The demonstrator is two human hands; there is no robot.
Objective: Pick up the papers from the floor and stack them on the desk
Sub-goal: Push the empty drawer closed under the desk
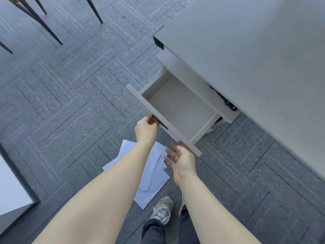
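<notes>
Several papers [149, 176] on floor, beneath fingers [169, 153].

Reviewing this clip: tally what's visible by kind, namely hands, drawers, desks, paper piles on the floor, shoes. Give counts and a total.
Hands: 2, the left hand gripping the drawer front's handle and the right hand open
Open drawer: 1
Desk: 1
Pile of white papers on the carpet: 1, sheet count unclear
Shoes: 1 clearly visible
Total: 6

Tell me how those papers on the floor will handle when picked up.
The papers look thin and flat, so probably light and floppy. They lie fanned and overlapping on the carpet, so sheets would likely slide apart unless squared up first. Flat edges may be hard to pinch.
</notes>
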